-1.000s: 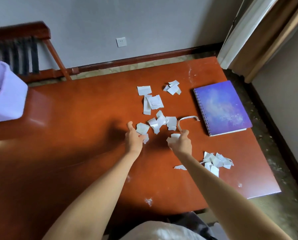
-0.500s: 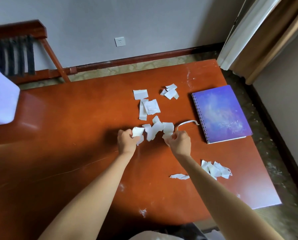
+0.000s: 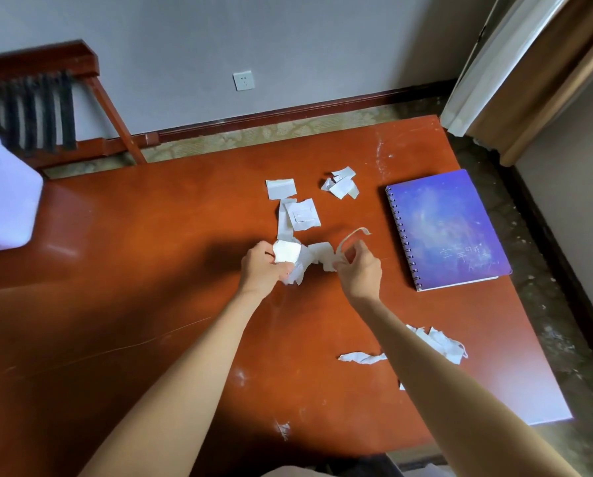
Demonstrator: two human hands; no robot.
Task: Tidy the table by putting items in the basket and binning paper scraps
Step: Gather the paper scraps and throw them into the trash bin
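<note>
The left hand (image 3: 264,268) now grips a wad of paper scraps (image 3: 287,252) it was only reaching for a second ago; the right hand (image 3: 358,270) pinches more, a curled strip (image 3: 359,230) among them. Binning is under way (no bin in view). Far scraps (image 3: 280,188) and near-edge scraps (image 3: 436,342), partly under the right forearm, wait on the tabletop (image 3: 150,235); the notebook (image 3: 446,228) lies well apart from the basket (image 3: 6,201) at far left.
</note>
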